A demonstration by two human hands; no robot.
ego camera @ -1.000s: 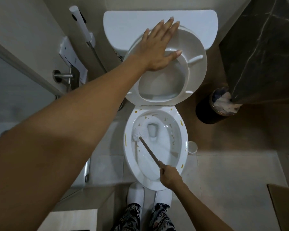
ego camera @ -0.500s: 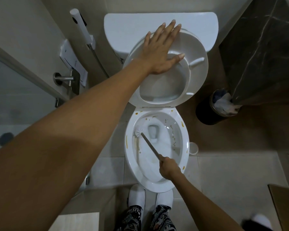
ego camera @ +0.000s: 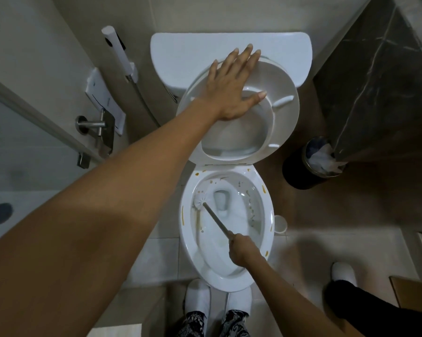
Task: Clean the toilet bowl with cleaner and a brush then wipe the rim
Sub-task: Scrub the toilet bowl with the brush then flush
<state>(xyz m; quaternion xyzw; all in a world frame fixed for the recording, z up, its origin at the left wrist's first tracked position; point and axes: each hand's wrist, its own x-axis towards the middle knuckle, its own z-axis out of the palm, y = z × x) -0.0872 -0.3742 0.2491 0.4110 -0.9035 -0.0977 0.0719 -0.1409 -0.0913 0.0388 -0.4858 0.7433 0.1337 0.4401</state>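
Both hands are busy: the right hand (ego camera: 242,249) grips the brush (ego camera: 215,218) by its handle end, bristle head up-left against the toilet bowl's (ego camera: 268,215) left inner wall; the left hand (ego camera: 232,88) presses flat, fingers straight, on the raised seat (ego camera: 288,110).

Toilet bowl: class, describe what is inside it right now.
Inside the toilet bowl: the white brush head against the left wall, gripped by the right hand, with brown specks and water. The hand covers part of the front basin.
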